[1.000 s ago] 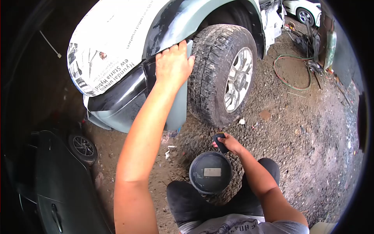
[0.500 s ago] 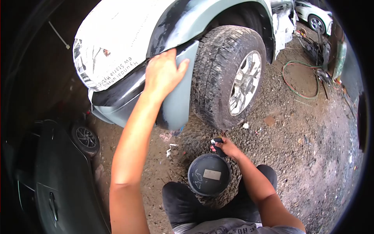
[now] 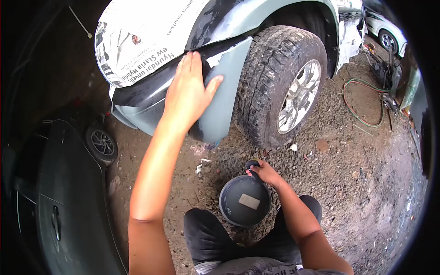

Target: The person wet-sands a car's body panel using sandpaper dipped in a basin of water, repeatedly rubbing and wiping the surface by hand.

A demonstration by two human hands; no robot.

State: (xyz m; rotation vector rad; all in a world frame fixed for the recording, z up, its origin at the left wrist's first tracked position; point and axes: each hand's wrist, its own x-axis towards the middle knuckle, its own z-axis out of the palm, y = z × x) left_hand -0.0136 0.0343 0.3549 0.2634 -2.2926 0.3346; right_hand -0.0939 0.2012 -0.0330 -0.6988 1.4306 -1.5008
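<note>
Right grip [image 3: 266, 173] pinches a dark pad [image 3: 252, 164] at the bucket's [image 3: 228, 197] far edge; left grip [image 3: 188, 98] lies flat, thumb spread, at the bumper's [image 3: 223, 103] upper edge near the tire [image 3: 265, 80].
The bumper looks partway finished, dull grey beside glossy black; how much is left cannot be told. Newspaper [image 3: 151, 27] spreads above it, and a pale rectangular block [image 3: 249, 201] lies in the bucket.

my bare left hand [image 3: 188, 97] and bare right hand [image 3: 266, 173] make two; i count one dark-grey pad [image 3: 251, 163], one round dark-grey plastic basin [image 3: 243, 185] at lower centre, one pale rectangular block [image 3: 249, 201], three black-tyred wheels [image 3: 280, 87].
</note>
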